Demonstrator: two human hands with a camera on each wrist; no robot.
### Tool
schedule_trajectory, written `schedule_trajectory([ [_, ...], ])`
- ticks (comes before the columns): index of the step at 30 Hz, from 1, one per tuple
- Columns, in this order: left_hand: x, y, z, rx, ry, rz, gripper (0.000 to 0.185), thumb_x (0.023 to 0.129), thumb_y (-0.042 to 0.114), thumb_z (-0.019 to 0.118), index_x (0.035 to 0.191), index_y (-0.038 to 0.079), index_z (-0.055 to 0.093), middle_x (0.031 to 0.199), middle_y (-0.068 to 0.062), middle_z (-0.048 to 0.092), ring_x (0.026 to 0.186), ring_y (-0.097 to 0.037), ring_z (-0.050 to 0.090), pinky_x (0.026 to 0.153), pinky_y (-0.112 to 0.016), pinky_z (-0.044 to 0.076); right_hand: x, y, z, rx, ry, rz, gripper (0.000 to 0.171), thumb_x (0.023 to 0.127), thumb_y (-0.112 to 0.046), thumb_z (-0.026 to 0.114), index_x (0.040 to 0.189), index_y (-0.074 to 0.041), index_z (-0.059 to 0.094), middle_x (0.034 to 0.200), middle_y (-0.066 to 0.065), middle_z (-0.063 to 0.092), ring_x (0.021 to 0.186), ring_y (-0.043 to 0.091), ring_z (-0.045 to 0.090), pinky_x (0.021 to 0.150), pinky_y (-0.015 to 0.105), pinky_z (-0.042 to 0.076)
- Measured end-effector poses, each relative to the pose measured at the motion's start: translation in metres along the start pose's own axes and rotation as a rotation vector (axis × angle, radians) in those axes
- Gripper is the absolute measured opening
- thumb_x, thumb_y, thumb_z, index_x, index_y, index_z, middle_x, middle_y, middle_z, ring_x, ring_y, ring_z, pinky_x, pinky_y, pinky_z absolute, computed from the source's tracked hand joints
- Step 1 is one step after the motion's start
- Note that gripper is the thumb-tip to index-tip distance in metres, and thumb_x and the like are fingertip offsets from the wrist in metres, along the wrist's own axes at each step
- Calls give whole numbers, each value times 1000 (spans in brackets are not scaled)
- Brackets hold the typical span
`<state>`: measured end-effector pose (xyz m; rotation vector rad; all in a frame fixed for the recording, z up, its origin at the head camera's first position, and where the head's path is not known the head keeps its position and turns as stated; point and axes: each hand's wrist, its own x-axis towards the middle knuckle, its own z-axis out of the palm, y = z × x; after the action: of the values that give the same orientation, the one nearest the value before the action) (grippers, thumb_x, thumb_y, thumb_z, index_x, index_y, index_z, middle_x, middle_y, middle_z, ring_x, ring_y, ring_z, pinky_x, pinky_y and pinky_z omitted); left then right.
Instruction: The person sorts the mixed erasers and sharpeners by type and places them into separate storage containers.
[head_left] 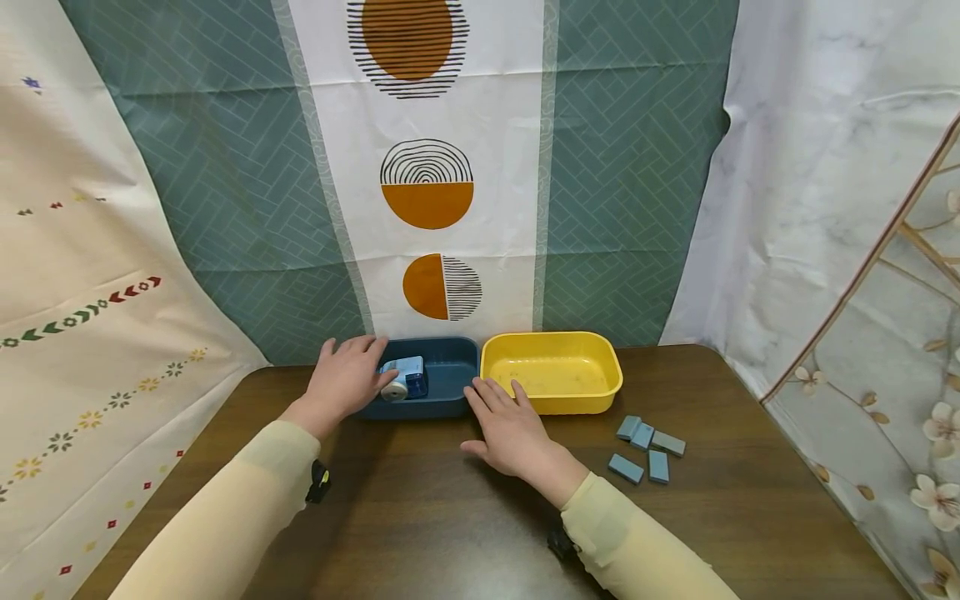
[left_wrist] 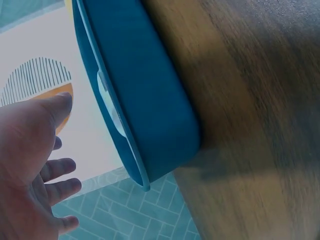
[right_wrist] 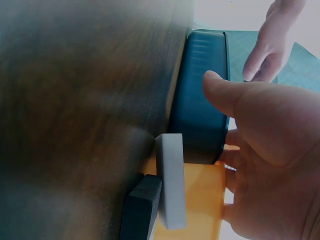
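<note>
On the dark wooden table [head_left: 420, 517], the left hand [head_left: 347, 379] hovers spread over the blue bin [head_left: 450, 392] while the right hand [head_left: 510, 429], fingers straight, touches the yellow bin [head_left: 551, 400].

Right hand [right_wrist: 270, 150] beside blue tray [right_wrist: 202, 100], yellow tray [right_wrist: 200, 200]

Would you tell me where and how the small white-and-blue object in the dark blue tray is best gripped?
Probably from above: pinch the white-and-blue object across its narrow sides. The blue tray has walls blocking a low sideways approach, and the left hand is already over that tray.
</note>
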<state>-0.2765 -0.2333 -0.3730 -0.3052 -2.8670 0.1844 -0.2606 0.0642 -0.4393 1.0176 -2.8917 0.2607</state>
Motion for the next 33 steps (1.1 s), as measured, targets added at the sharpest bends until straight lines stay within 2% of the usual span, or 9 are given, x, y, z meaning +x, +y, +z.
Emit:
schedule_trajectory([
  [33,-37,9,-28,41,131,114,70,108,42,74,163,3,53,160,-24,56,147,-45,54,123,-76,30,-1,0,1,-22,12,0,88,107,-57,69,174,-11,35,181,12,28,167,31,25,135,61,12],
])
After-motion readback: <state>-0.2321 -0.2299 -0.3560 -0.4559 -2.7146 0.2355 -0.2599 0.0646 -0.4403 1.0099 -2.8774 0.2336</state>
